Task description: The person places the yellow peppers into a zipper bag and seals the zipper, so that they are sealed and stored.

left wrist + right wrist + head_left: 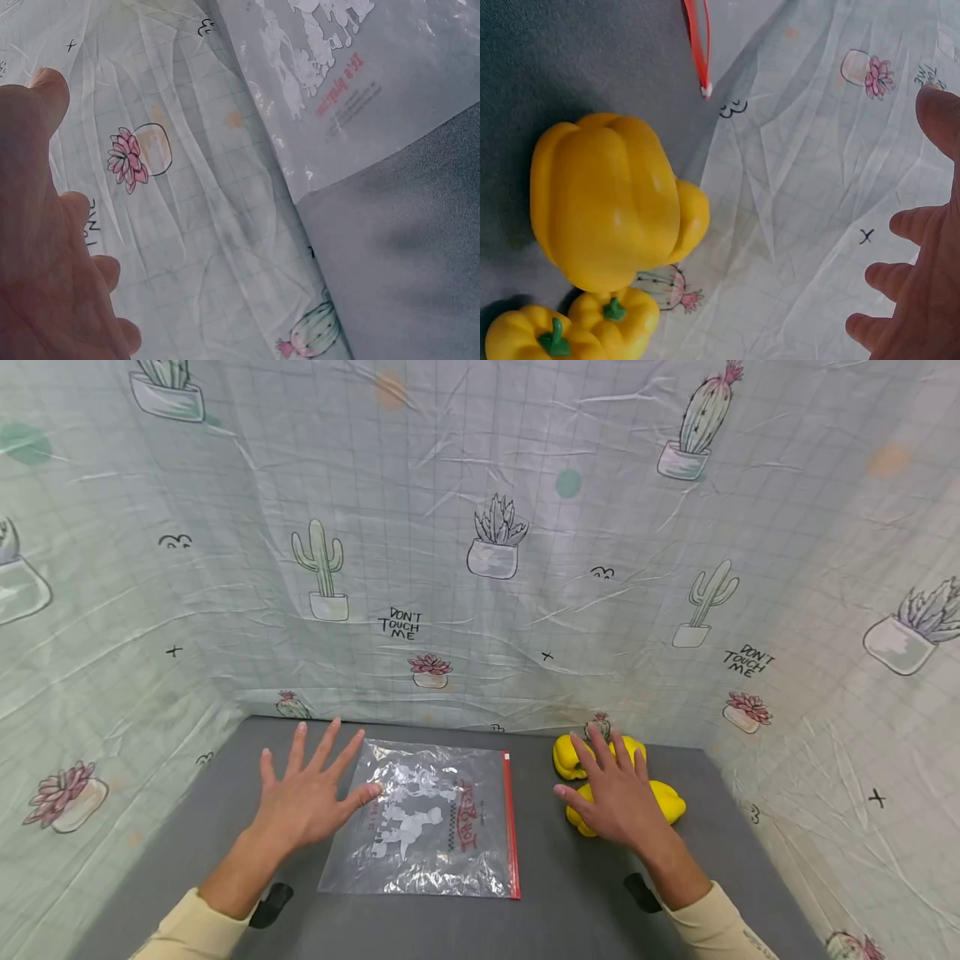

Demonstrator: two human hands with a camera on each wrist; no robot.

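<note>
left hand (306, 797) and right hand (618, 797) hung spread wide

the left hand's fingers were straight and fanned apart, its thumb over the left edge of a clear zip bag (431, 822) in the head view. the bag lay flat on a dark grey table (555, 918), its red zip strip (512, 827) toward the right. the right hand's fingers were also fanned wide, hiding part of a cluster of yellow bell peppers (607, 202) in the head view; the right wrist view showed hand and peppers apart. the peppers sat right of the bag, two with green stems showing. a wrinkled curtain (450, 468) printed with potted cacti stood behind.
</note>
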